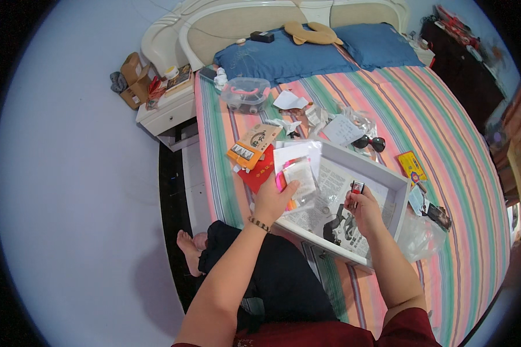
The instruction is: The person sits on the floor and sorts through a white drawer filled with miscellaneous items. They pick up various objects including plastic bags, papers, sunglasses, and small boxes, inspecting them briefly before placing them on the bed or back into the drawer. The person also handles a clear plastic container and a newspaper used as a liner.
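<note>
A pale drawer (382, 159) lined with printed newspaper lies on the bed in front of me. Over its left side, my left hand (274, 200) is closed on a clear plastic packet (300, 176) with a pink edge and white contents. My right hand (364, 213), above the right part of the drawer, grips a small red and black object (358, 188) with a shiny end; its kind is unclear. Below the hands, a round silvery piece (326, 210) sits on the newspaper. Left of the drawer are a red booklet (253, 178) and an orange-brown packet (255, 146), both partly covered.
Beyond the drawer lie sunglasses (369, 143), papers (341, 130) and a clear lidded box (246, 95). A yellow packet (411, 167) and a plastic bag (419, 237) are to its right. Blue pillows (283, 61) rest at the headboard; a white nightstand (168, 113) stands left.
</note>
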